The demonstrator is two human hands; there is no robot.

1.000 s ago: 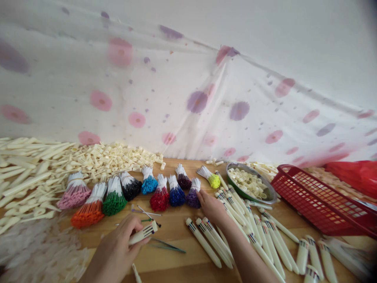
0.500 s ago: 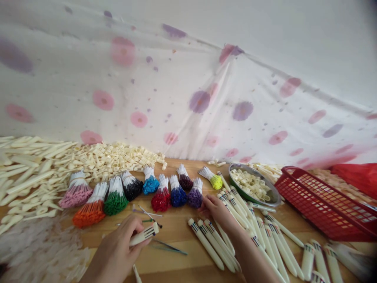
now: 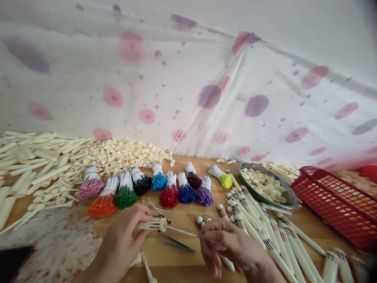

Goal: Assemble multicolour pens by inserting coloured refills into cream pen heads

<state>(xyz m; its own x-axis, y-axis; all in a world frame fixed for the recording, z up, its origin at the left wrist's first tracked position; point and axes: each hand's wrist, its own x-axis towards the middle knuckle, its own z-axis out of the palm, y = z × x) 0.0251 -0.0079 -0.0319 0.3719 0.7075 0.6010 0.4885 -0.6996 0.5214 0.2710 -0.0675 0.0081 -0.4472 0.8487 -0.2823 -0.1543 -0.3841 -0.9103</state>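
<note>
My left hand (image 3: 125, 236) is closed around a cream multi-colour pen barrel (image 3: 153, 225), whose slotted open end faces right. A thin white pen refill (image 3: 184, 231) is pinched in my right hand (image 3: 225, 245). The refill's far tip is at the barrel's open end; I cannot tell whether it is inside. Tweezers (image 3: 179, 243) lie on the table just below the refill. Behind my hands are a few loose refills (image 3: 159, 208) and tied refill bundles, among them a purple bundle (image 3: 205, 192), a blue bundle (image 3: 186, 190) and a red bundle (image 3: 169, 192).
Many cream pens (image 3: 273, 236) lie to the right, before a metal bowl (image 3: 291, 198) of small cream parts and a red plastic basket (image 3: 330, 208). Cream plastic parts (image 3: 118, 155) are heaped at the back left. Clear small pieces (image 3: 55, 243) spread at front left.
My right hand has come from beside the purple bundle toward my left hand, now with a refill in it. The barrel has turned more level. The view has shifted slightly.
</note>
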